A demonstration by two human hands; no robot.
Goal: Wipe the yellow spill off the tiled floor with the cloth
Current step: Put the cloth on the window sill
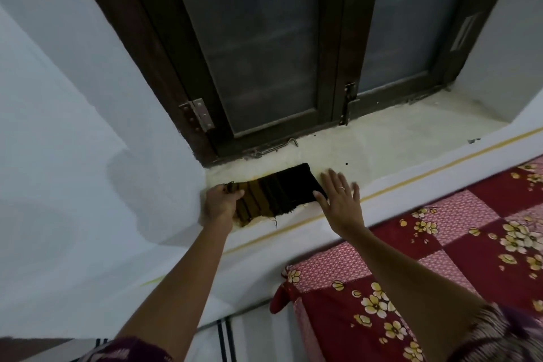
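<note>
hands: 2 (left hand (221,203), right hand (340,195)) | cloth (282,194): 1 | ring (340,188): 1 | window panes: 2 | hinge (199,114): 1 | quilt (440,258): 1

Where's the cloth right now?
The dark striped cloth lies on the window sill, centre of view, between the left hand and right hand.

Cloth (279,192) black, ochre-striped; window frame (335,47) dark brown; bedspread (458,244) red-pink checked, cream flowers.

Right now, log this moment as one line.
left hand: gripping cloth end | right hand: open, flat at other end | cloth: spread on sill
</note>
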